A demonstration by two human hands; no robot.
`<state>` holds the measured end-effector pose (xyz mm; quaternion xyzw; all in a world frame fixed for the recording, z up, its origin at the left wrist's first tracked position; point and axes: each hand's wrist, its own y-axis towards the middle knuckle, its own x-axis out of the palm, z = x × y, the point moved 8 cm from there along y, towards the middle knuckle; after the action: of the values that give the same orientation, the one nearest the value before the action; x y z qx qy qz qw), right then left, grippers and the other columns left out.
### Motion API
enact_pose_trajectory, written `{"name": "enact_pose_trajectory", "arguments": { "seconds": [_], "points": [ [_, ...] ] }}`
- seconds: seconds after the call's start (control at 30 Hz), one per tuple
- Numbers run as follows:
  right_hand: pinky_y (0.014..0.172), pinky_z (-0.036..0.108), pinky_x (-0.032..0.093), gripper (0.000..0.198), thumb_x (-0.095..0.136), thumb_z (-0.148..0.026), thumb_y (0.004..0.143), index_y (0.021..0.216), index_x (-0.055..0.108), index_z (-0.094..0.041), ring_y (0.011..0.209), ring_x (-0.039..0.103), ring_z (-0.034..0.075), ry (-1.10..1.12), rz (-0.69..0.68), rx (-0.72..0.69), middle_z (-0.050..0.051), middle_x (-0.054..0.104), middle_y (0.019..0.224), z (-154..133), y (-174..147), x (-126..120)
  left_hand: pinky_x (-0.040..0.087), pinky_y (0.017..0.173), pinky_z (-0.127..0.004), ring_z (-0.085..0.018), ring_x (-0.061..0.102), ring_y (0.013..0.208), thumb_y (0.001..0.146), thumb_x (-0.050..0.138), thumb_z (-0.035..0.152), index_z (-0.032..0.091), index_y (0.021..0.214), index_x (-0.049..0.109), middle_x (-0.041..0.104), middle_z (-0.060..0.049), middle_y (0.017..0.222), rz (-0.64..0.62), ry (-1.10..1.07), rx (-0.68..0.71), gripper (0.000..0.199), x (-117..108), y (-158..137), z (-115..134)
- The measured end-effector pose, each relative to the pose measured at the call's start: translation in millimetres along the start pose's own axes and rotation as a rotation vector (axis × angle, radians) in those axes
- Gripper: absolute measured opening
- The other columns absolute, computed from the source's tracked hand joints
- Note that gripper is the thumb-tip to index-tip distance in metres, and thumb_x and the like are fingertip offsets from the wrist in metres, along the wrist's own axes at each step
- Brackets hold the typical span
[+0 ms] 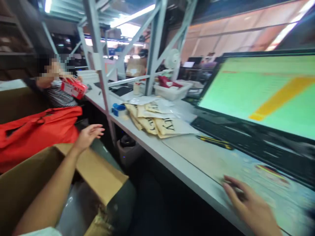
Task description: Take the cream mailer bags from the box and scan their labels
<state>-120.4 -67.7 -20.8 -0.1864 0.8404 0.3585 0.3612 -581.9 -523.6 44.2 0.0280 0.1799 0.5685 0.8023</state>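
Head view: our left hand [88, 135] hangs with fingers loosely spread over the cardboard box [102, 175] at near left; our right hand [253, 206] curls on the desk [169, 162], near right, grip unclear. Lettered packets [166, 127] overlap farther off, probably for easy reach.

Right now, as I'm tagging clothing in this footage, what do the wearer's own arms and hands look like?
The left hand and left forearm are bare, no glove or watch visible; a whitish sleeve edge shows at the picture's bottom. The right hand is ungloved too; no sleeve shows there.
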Motion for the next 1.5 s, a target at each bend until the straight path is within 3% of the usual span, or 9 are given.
{"name": "enact_pose_trajectory", "arguments": {
  "seconds": [0.1, 0.2, 0.33, 0.53, 0.73, 0.9, 1.0, 1.2, 1.5],
  "points": [
    [0.077, 0.042, 0.063, 0.054, 0.055, -0.070, 0.088, 0.108, 0.073, -0.023, 0.081, 0.075, 0.027, 0.084, -0.004, 0.050, 0.011, 0.079, 0.101, 10, -3, -1, 0.058, 0.099, -0.038, -0.029, 0.074, 0.108, 0.081, 0.085, 0.030, 0.022, 0.114, 0.078, 0.079, -0.009, 0.117, -0.218, 0.121, 0.199, 0.035, 153, 48, 55],
    [0.077, 0.037, 0.063, 0.048, 0.057, -0.062, 0.089, 0.110, 0.074, -0.022, 0.091, 0.076, 0.026, 0.119, -0.001, 0.038, 0.010, 0.079, 0.107, 5, -3, 1, 0.041, 0.122, -0.044, -0.030, 0.060, 0.135, 0.089, 0.078, 0.021, 0.018, 0.127, 0.073, 0.068, -0.011, 0.141, -0.192, 0.281, 0.299, 0.039, 240, 107, 101],
    [0.078, 0.035, 0.064, 0.042, 0.059, -0.057, 0.092, 0.110, 0.075, -0.022, 0.093, 0.076, 0.024, 0.169, 0.017, 0.022, 0.009, 0.079, 0.108, 4, -9, -2, 0.041, 0.120, -0.061, -0.033, 0.053, 0.142, 0.099, 0.074, 0.032, 0.016, 0.136, 0.065, 0.059, -0.014, 0.150, -0.088, 0.488, 0.248, 0.042, 269, 163, 123],
    [0.078, 0.036, 0.065, 0.043, 0.058, -0.057, 0.094, 0.112, 0.075, -0.022, 0.098, 0.076, 0.024, 0.265, 0.014, 0.084, 0.010, 0.078, 0.115, 12, -15, 0, 0.052, 0.107, -0.053, -0.028, 0.067, 0.119, 0.102, 0.070, 0.040, 0.014, 0.121, 0.069, 0.069, -0.011, 0.128, 0.007, 0.670, 0.258, 0.032, 272, 158, 143],
    [0.098, 0.049, 0.060, 0.053, 0.062, -0.068, 0.090, 0.116, 0.074, -0.024, 0.109, 0.073, 0.030, 0.452, -0.053, 0.277, 0.013, 0.075, 0.123, 20, -19, 7, 0.052, 0.104, -0.050, -0.034, 0.069, 0.114, 0.107, 0.049, 0.029, 0.012, 0.110, 0.073, 0.075, -0.018, 0.113, -0.077, 0.664, 0.492, 0.030, 325, 35, 191],
    [0.094, 0.047, 0.062, 0.097, 0.067, -0.081, 0.081, 0.159, 0.039, -0.030, 0.111, 0.073, 0.029, 1.040, -0.176, 0.537, 0.013, 0.072, 0.128, 10, -11, 22, 0.053, 0.113, -0.042, -0.030, 0.064, 0.134, 0.108, 0.048, 0.043, 0.017, 0.143, 0.062, 0.068, -0.016, 0.144, -0.667, 0.226, 0.674, 0.046, 444, -175, 164],
    [0.096, 0.040, 0.060, 0.099, 0.082, -0.069, 0.073, 0.157, 0.043, -0.032, 0.111, 0.072, 0.025, 1.115, -0.238, 0.652, 0.007, 0.075, 0.119, 12, -3, 21, 0.038, 0.127, -0.056, -0.033, 0.048, 0.151, 0.111, 0.034, 0.038, 0.010, 0.147, 0.057, 0.058, -0.021, 0.154, -0.735, -0.052, 0.535, 0.051, 481, -234, 138],
    [0.067, 0.030, 0.060, 0.084, 0.087, -0.060, 0.073, 0.143, 0.055, -0.027, 0.083, 0.071, 0.019, 1.099, -0.376, 0.684, 0.005, 0.075, 0.102, 17, 14, 13, 0.040, 0.126, -0.053, -0.032, 0.045, 0.152, 0.105, 0.051, 0.039, 0.007, 0.156, 0.043, 0.049, -0.025, 0.160, -0.528, -0.138, 0.560, 0.060, 471, -227, 148],
    [0.047, 0.024, 0.049, 0.059, 0.079, -0.025, 0.071, 0.126, 0.060, -0.017, 0.058, 0.059, 0.013, 0.970, -0.456, 0.607, -0.005, 0.062, 0.068, 18, 7, 6, 0.013, 0.130, -0.070, -0.045, 0.011, 0.163, 0.062, 0.101, 0.029, 0.029, 0.170, 0.028, 0.020, -0.015, 0.177, -0.765, 0.870, 0.841, 0.130, 343, -210, 90]
  ]
}}
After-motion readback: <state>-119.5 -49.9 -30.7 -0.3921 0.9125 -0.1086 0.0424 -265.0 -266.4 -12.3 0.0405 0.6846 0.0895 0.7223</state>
